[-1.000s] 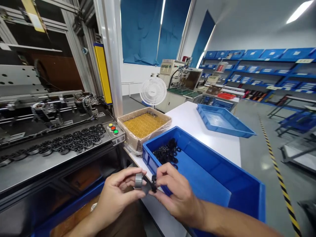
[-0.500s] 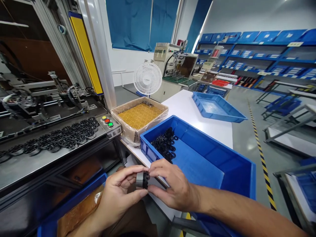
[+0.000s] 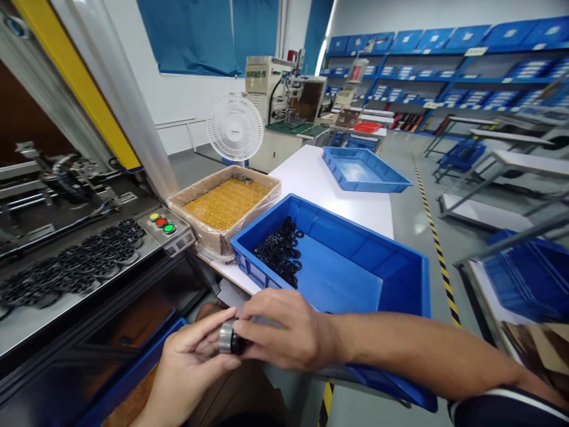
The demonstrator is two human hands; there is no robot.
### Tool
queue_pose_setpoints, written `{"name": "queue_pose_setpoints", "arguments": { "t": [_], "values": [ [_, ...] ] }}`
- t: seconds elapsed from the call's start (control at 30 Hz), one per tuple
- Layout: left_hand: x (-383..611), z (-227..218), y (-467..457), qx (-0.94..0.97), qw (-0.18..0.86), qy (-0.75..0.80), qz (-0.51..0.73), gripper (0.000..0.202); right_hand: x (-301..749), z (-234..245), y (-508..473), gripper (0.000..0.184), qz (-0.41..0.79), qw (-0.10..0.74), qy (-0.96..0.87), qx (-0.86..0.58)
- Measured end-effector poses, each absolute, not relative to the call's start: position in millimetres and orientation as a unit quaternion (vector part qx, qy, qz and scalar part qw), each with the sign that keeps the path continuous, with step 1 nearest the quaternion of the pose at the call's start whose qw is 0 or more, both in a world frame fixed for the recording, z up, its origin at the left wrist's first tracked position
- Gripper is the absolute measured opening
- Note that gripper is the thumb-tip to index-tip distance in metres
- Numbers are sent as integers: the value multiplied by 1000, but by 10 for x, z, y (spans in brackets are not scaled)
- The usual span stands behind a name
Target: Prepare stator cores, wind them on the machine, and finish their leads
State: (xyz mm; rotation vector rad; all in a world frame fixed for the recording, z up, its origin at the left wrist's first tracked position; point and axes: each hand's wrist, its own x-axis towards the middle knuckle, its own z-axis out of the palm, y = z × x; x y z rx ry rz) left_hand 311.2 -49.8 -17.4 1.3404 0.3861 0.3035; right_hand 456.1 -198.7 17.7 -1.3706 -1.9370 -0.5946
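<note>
Between my two hands is a short metal ring with a black plastic insert [image 3: 228, 338]. My left hand [image 3: 189, 362] grips the ring's metal side between thumb and fingers. My right hand [image 3: 282, 332] closes over the black side from the right, its fingertips against the part and partly covering it. Just beyond my hands stands a deep blue bin [image 3: 355, 237] with a heap of small black plastic pieces [image 3: 280, 252] at its left end. On the machine's metal ledge to the left lie several rows of similar black-and-metal rings [image 3: 84, 258].
A plastic-lined carton [image 3: 200, 237] of yellow pieces sits behind the bin's left end, beside a button panel [image 3: 166, 228]. Farther back are a white fan [image 3: 235, 127] and a shallow blue tray [image 3: 364, 172] on the white table [image 3: 297, 169]. Another blue bin [image 3: 128, 367] is low at left.
The view has swung right, so the surroundings shift left. My right hand has turned and closed more over the black side of the ring; my left hand still holds it.
</note>
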Motion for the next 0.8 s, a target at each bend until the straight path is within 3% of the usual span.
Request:
{"name": "queue_pose_setpoints", "arguments": {
  "t": [0.23,0.4,0.53,0.67,0.73,0.8],
  "values": [
    [3111,-341,-372,652,727,185,110,54,4511,121,-1957,20,-241,381,-712,-539],
    [3113,-274,-674,640,721,220,150,60,4495,42,-1970,21,-258,309,-715,-571],
    [3136,-249,-867,630,717,252,160,51,4483,-41,-1937,20,-273,289,-730,-556],
    [3151,-292,-720,596,751,239,152,53,4942,-50,-1890,49,-115,323,-614,-711],
    [3154,-320,-577,597,757,221,147,52,5381,-94,-1895,40,3,251,-450,-857],
    [3155,-340,-458,604,755,211,144,49,5810,-214,-1927,32,30,215,-389,-895]
  ]
}}
